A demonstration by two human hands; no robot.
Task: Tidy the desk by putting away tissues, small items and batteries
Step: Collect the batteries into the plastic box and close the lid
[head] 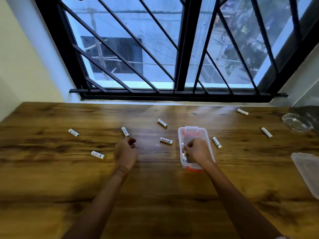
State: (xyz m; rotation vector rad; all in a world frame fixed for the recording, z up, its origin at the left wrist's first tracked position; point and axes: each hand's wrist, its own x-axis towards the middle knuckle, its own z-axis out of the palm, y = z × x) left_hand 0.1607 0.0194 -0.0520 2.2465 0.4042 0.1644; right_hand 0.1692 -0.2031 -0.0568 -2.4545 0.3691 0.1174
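Observation:
A small clear plastic box (191,131) with orange clips stands on the wooden desk (155,195). My right hand (198,150) is inside it, pinching a white battery (182,145) upright; another battery (185,158) lies on the box floor. My left hand (126,150) hovers over the desk with curled fingers and holds nothing, just below a loose battery (125,131). Several more white batteries lie scattered, among them one at the far left (73,132), one near the left forearm (98,154), one between my hands (166,140).
More batteries lie right of the box (217,142), behind it (162,123) and at the far right (266,132) (242,111). A clear lid (307,168) lies at the right edge, a glass dish (295,124) at the back right. A barred window (172,49) rises behind the desk.

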